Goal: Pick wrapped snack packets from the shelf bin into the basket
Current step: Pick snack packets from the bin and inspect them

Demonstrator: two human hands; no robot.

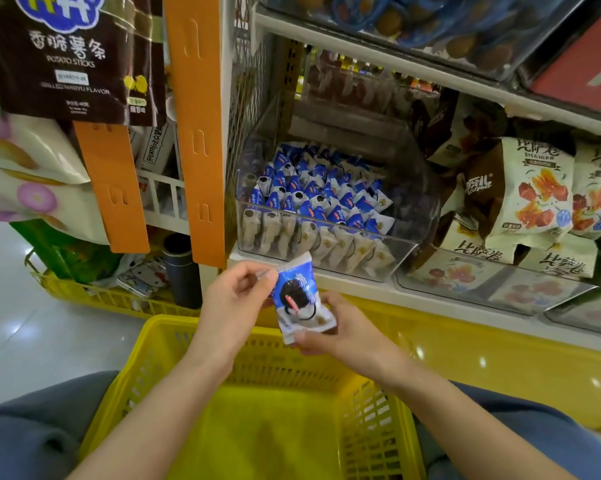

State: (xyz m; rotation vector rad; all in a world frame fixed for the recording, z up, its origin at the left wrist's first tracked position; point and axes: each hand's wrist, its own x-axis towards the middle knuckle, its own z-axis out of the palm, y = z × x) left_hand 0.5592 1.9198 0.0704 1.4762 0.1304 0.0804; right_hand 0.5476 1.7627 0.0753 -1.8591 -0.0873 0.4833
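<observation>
A blue and white wrapped snack packet (300,299) with a dark cookie picture is held upright above the far rim of the yellow basket (160,344). My left hand (235,299) pinches its upper left edge. My right hand (337,330) grips its lower right corner. Behind them on the shelf, a clear plastic bin (408,237) holds several more of the same packets (319,195). The basket's inside looks bare.
Brown and cream snack bags (527,195) fill the bin to the right. Orange hanging strips (195,133) and a dark potato stick bag (74,57) hang at left. Another yellow basket (94,296) with goods and a dark cylinder (181,268) sit on the floor at left.
</observation>
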